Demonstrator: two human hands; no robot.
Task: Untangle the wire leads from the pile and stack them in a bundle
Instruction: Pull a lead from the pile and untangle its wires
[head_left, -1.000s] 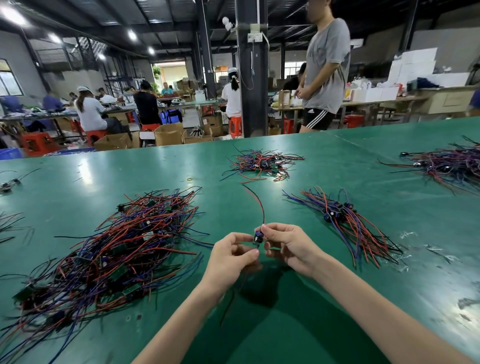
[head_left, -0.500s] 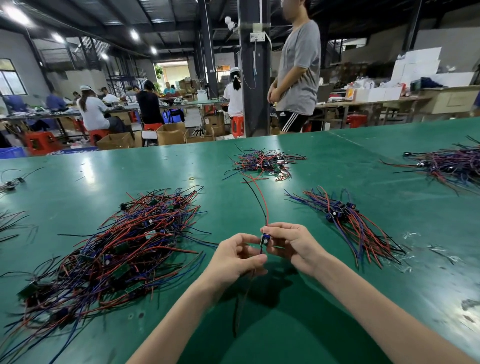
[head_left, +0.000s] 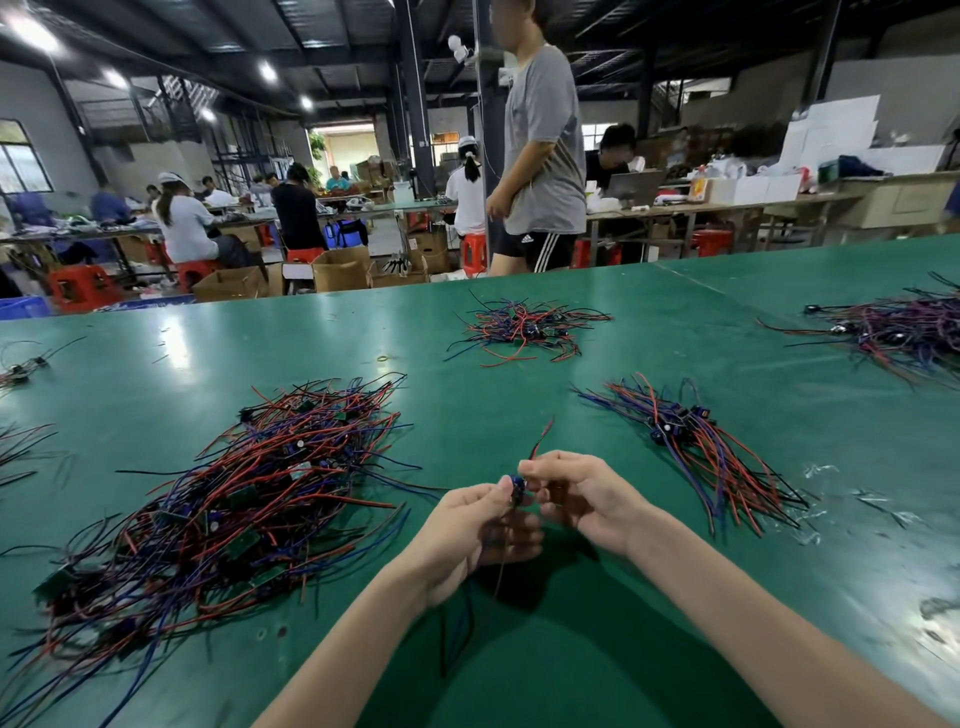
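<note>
Green, glossy tabletop (head_left: 519, 675) fills the lower frame, with a busy workshop beyond. At lower centre the left hand (head_left: 470, 525) and right hand (head_left: 582, 499) both pinch one wire lead (head_left: 516, 486) by its small blue part, fingers curled. Thin red and black tails trail from it. The tangled pile (head_left: 249, 499) lies at left, the straighter bundle (head_left: 696, 447) at right. These slick, springy plastic-coated strands could slip the pinch, or a loose tail might hook the pile and drag others along.

A person (head_left: 543, 156) in a grey shirt stands far beyond the hands (head_left: 587, 501), past the green counter (head_left: 467, 395); cardboard boxes (head_left: 340, 270) and red stools (head_left: 83, 286) sit farther left.
</note>
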